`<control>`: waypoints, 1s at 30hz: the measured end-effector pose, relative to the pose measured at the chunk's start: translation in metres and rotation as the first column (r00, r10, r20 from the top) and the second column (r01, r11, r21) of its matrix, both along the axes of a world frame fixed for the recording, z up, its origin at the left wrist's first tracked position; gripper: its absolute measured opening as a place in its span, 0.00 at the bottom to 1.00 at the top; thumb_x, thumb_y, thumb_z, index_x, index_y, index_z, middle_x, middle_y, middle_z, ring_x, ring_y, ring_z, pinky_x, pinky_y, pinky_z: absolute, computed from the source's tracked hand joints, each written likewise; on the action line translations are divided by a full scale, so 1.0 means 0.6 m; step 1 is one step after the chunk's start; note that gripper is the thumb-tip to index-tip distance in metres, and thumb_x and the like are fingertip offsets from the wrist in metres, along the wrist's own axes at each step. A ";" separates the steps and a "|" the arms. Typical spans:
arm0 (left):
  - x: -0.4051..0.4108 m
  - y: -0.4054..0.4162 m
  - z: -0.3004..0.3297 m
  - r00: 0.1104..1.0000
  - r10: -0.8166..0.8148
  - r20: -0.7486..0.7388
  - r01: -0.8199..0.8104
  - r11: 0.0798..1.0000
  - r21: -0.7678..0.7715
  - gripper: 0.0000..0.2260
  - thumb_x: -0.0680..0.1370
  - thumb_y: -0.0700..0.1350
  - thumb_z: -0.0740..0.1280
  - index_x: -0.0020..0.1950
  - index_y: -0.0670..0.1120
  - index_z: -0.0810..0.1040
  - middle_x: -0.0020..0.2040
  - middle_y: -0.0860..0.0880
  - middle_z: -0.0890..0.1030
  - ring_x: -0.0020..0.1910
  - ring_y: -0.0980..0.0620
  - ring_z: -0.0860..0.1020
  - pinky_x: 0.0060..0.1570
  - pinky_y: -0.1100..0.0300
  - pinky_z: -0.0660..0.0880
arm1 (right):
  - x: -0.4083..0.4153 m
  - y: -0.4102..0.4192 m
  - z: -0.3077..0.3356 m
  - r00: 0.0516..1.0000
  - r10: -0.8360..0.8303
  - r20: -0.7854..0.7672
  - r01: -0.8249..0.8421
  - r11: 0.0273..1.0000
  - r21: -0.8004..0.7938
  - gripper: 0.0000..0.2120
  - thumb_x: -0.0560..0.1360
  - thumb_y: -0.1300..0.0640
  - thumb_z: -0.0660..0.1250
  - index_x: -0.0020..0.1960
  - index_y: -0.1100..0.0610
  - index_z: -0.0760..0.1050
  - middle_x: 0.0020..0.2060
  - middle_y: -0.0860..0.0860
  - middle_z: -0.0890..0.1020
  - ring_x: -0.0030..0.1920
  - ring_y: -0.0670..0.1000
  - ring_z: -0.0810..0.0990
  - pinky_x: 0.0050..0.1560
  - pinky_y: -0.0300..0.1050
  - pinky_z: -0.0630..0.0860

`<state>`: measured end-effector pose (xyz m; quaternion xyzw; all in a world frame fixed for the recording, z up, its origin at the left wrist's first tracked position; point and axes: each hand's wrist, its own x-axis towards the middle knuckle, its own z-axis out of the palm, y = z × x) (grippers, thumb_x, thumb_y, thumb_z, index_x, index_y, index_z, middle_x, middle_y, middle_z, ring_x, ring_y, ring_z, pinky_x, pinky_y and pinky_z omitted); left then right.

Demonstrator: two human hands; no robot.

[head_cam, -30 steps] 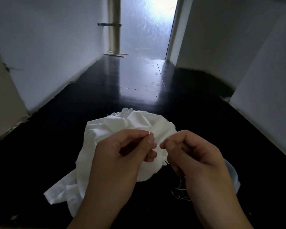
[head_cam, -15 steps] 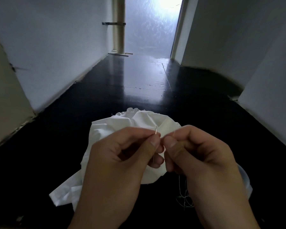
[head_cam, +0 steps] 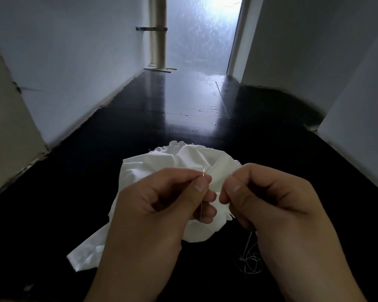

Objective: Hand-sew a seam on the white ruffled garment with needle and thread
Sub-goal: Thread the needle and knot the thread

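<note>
Glossy black floor (head_cam: 183, 101), white walls (head_cam: 74, 51), pale post (head_cam: 158, 40), bright doorway (head_cam: 203, 33)

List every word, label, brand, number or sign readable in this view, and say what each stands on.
None: no text can be read anywhere in this view.
The white garment shows no tag or print on its visible folds.
The needle, pinched by the left hand, is too thin to show any marking.
The right hand, the thread, the walls and the dark floor bear no lettering.
</note>
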<state>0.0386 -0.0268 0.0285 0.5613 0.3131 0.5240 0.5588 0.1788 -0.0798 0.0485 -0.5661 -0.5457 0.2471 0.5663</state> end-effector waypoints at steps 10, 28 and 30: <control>0.002 0.004 -0.008 0.999 -0.039 -0.027 0.040 0.999 0.001 0.06 0.72 0.47 0.72 0.43 0.49 0.89 0.37 0.44 0.87 0.36 0.47 0.86 0.43 0.58 0.84 | -0.003 0.001 0.009 0.982 0.159 -0.099 -0.161 0.987 -0.012 0.18 0.77 0.65 0.69 0.29 0.54 0.80 0.23 0.43 0.77 0.25 0.39 0.76 0.31 0.25 0.68; 0.000 -0.001 -0.009 0.994 -0.097 -0.049 0.097 0.995 -0.001 0.07 0.72 0.45 0.71 0.42 0.49 0.89 0.36 0.44 0.86 0.37 0.46 0.86 0.44 0.60 0.84 | 0.003 -0.002 0.006 0.970 0.197 -0.139 -0.210 0.974 -0.085 0.11 0.72 0.57 0.67 0.33 0.60 0.81 0.27 0.52 0.80 0.26 0.41 0.73 0.31 0.29 0.67; -0.001 -0.001 -0.009 0.994 -0.099 -0.050 0.099 0.995 0.004 0.06 0.72 0.45 0.71 0.42 0.49 0.89 0.36 0.44 0.86 0.37 0.47 0.86 0.43 0.61 0.83 | 0.003 -0.002 0.006 0.970 0.196 -0.141 -0.210 0.973 -0.093 0.11 0.72 0.56 0.68 0.33 0.60 0.81 0.28 0.53 0.81 0.27 0.41 0.73 0.31 0.28 0.67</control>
